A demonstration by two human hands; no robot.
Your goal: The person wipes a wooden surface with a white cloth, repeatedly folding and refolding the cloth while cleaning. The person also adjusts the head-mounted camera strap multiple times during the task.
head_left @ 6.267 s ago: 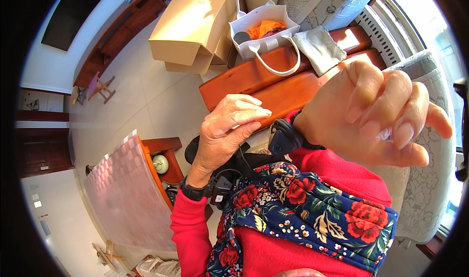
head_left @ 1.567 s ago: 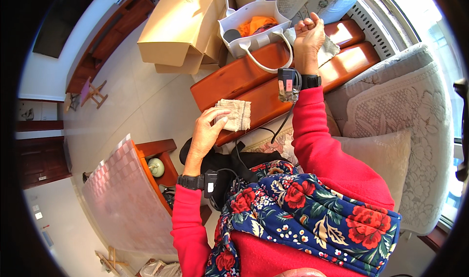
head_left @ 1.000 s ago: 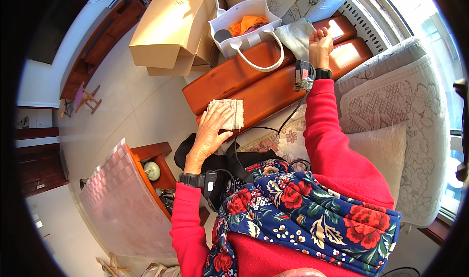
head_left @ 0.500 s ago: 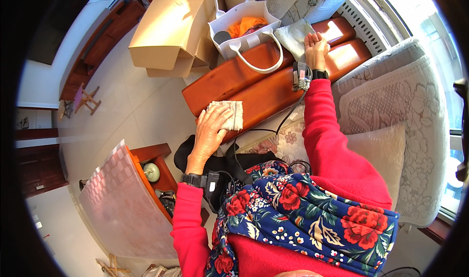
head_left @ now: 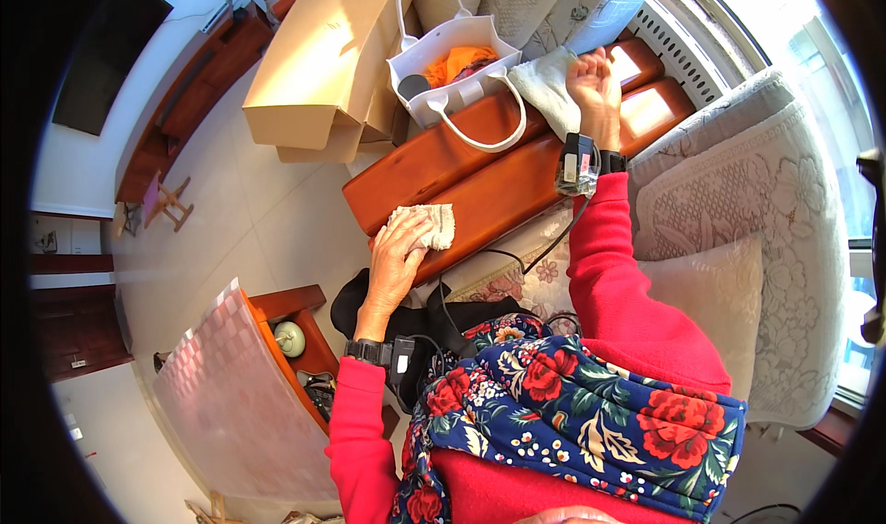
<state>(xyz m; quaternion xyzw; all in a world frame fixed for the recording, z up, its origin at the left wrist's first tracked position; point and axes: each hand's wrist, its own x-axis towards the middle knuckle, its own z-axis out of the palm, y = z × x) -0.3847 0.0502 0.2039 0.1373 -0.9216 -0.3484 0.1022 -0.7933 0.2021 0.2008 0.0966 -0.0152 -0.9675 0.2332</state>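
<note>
A small folded beige cloth lies on the near left end of a glossy reddish-brown wooden bench. My left hand rests over its left side, fingers together and pressing it to the wood. Farther right, my right hand is turned on its side with the fingers curled. Against those fingers lies a pale, limp cloth, spread toward the white bag; part of the grip is hidden. A black device with a cable is strapped at my right wrist, and a similar dark one at my left.
A white tote bag with orange fabric inside stands at the bench's far edge, beside a large open cardboard box. Lace-covered sofa padding is on the right. A cloth-covered table stands at the left. A black cable crosses near the bench.
My right hand has rolled and its wrist device swung nearer the bench front; the pale cloth has shifted toward me with it. My left hand and its cloth have slid slightly toward me.
</note>
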